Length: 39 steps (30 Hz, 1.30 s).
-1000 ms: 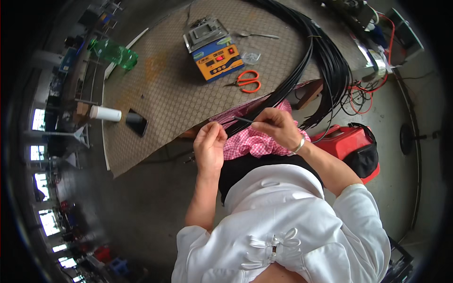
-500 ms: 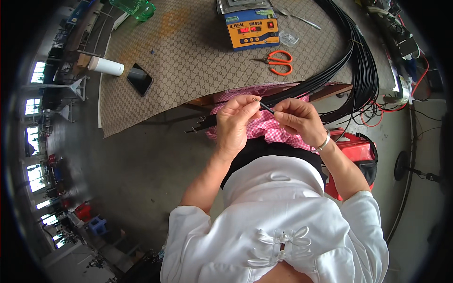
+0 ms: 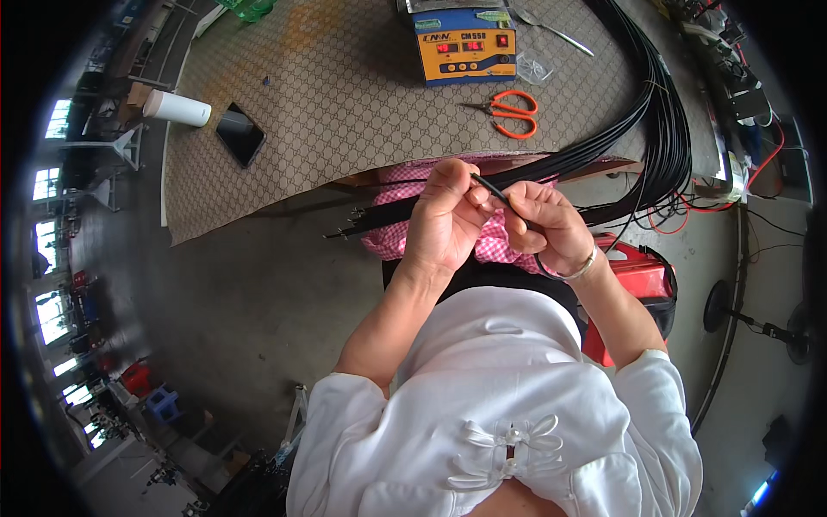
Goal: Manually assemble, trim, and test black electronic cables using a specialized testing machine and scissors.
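Observation:
A black cable point(image 3: 489, 185) runs slantwise between my hands in front of the table edge. My left hand point(image 3: 446, 215) is closed in a pinch around its far end, thumb and fingertips at the tip. Lower down the same cable, my right hand point(image 3: 551, 226) grips it between thumb and curled fingers. Part of the cable hangs below the right hand near a silver bracelet point(image 3: 583, 265). Behind my hands lies a thick bundle of black cables point(image 3: 594, 142), whose ends point(image 3: 345, 231) stick out to the left over pink checked cloth point(image 3: 388, 246).
On the patterned table point(image 3: 345, 103) lie orange-handled snips point(image 3: 515, 115), a phone point(image 3: 240, 134), a white cup point(image 3: 177, 109) and a spoon point(image 3: 560, 36). A yellow and blue unit point(image 3: 468, 53) with red displays stands at the back. A red stool point(image 3: 633, 280) is at the right.
The right hand has curled its fingers more around the cable, and the left palm has turned more into view. More of the cable shows between the hands. The whole view has shifted slightly.

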Available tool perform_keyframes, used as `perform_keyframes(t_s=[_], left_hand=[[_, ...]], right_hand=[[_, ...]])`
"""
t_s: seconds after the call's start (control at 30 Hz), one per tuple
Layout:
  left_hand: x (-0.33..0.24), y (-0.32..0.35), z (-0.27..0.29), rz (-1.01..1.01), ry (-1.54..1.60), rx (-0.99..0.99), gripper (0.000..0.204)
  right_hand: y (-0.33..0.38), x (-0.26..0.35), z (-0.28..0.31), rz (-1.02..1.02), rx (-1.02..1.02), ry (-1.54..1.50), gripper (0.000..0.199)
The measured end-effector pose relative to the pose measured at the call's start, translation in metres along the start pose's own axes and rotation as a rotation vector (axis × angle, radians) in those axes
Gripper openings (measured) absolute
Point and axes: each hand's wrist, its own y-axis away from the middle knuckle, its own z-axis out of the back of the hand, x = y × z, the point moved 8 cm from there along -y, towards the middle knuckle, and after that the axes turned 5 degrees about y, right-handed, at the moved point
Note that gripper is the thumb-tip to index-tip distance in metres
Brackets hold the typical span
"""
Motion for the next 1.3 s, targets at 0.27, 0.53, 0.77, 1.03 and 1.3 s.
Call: perform_keyframes(t_s=[0.27,0.53,0.77,1.03,1.3], left_hand=[[-0.019,0.008,0.003,-0.039,-0.46,-0.128,0.008],[-0.015,0.002,-0.001,-0.03,-0.329,-0.076,0.008],[0.002,0.001,0.0,0.23,-0.052,0.057,0.011],[-0.027,0.006,0.002,-0.027,-0.504,-0.143,0.012],[-0.039,0.006,-0.007,-0.186,-0.738,-0.108,0.007]], right_hand=[[0.0,0.003,0.007,-0.041,-0.027,0.047,0.012],[-0.008,-0.004,-0.002,-0.112,0.058,0.05,0.02],[-0.015,0.002,-0.007,-0.081,0.118,0.097,0.017],[-0.014,0.021,0.008,0.104,-0.153,0.391,0.007],[-0.01,0.025,0.004,0.199,-0.208,0.625,0.007]])
